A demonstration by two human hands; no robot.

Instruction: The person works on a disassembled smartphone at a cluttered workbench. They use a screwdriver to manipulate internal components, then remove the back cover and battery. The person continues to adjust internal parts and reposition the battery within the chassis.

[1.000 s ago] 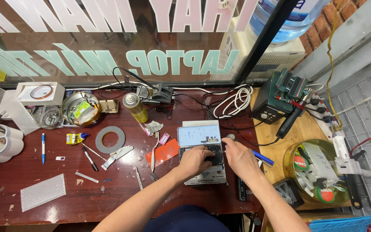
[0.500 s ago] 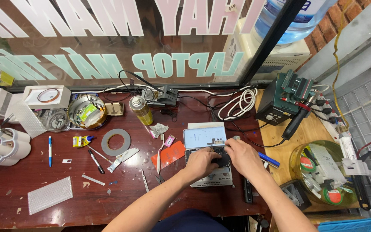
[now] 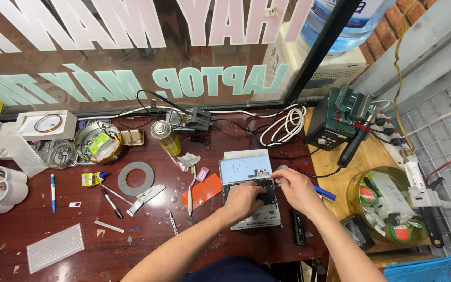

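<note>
An opened phone lies on a white box near the table's front edge. Its pale blue screen is folded back behind the dark phone body. My left hand presses down on the body's left half and holds it. My right hand hovers over the right edge, fingertips pinched together near the top right corner. Whether they hold a small tool is hidden. A blue-handled tool shows just right of that hand.
Left of the phone lie an orange card, tweezers, a tape ring, pens and a yellow spray can. A green soldering station and a bowl of tape rolls stand at the right. A black bar lies beside the box.
Both hands stay on the phone. My left hand has slid slightly up over the phone body, and the right fingertips have closed in at its top right corner.
</note>
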